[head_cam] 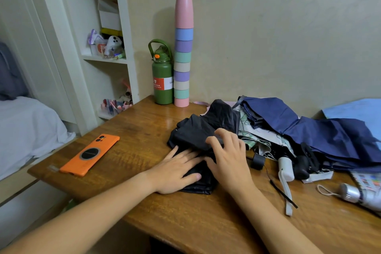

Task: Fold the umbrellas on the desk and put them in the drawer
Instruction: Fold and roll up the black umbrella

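Hands pressing the black umbrella flat

My left hand (179,171) lies with straight fingers on the black umbrella (198,136) at the centre of the frame, holding its folds to the wooden surface (144,121). My right hand (227,156) curls over the cloth, pinching a fold. Right of centre lie a navy umbrella (321,132) and a pale patterned umbrella (261,136), unfolded. An orange phone (90,154) rests at left.
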